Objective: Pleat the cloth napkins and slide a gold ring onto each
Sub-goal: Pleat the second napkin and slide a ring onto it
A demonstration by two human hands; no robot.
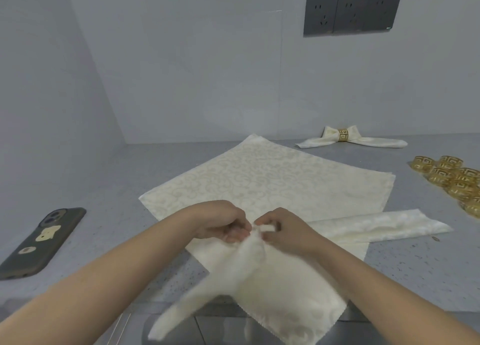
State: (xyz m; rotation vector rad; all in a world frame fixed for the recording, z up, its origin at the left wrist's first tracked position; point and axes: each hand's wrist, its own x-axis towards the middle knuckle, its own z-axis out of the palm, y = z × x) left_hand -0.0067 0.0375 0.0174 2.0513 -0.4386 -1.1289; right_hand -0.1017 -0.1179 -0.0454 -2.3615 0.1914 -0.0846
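Napkin (259,274) pinched by both hands; no writing legible.

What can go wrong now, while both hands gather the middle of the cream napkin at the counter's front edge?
1. The cream patterned cloth napkin hangs partly over the grey speckled counter edge; it may slide off if the left hand or right hand loosens.
2. Both hands pinch it, and the loose gold cut-out rings lie far right; reaching for one could let the pleats open.
3. The pull may drag the flat napkin stack underneath.
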